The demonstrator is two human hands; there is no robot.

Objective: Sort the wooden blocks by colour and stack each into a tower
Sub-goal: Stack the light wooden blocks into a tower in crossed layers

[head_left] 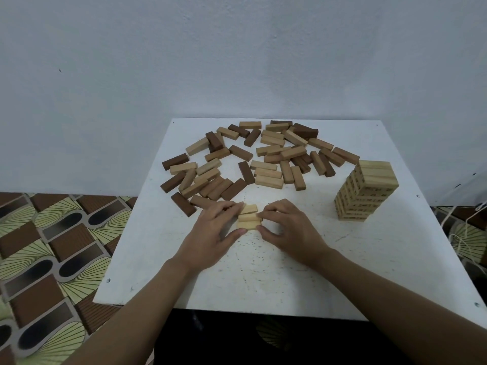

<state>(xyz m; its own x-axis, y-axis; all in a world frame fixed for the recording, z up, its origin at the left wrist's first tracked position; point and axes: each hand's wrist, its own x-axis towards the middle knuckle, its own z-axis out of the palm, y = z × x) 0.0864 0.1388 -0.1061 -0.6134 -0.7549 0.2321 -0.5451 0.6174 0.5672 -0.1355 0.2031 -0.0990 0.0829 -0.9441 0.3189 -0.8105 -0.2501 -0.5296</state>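
Head view: pale blocks (pixel 249 219) are pinched between left hand (pixel 214 233) and right hand (pixel 290 231) at the tabletop (pixel 263 275) centre — a new tower's base, apparently being squared. Next, a matching block must be picked from the pile (pixel 250 159) at 12 o'clock.

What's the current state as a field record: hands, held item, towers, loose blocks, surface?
left hand: pinches the left ends of the row of light blocks
right hand: pinches the right ends of the same row
row of light blocks: lies flat on the white table, near its middle
light tower: upright on the table's right side, apart from both hands
loose blocks: light, mid-brown and dark, mixed, scattered on the far half
other towers: none visible
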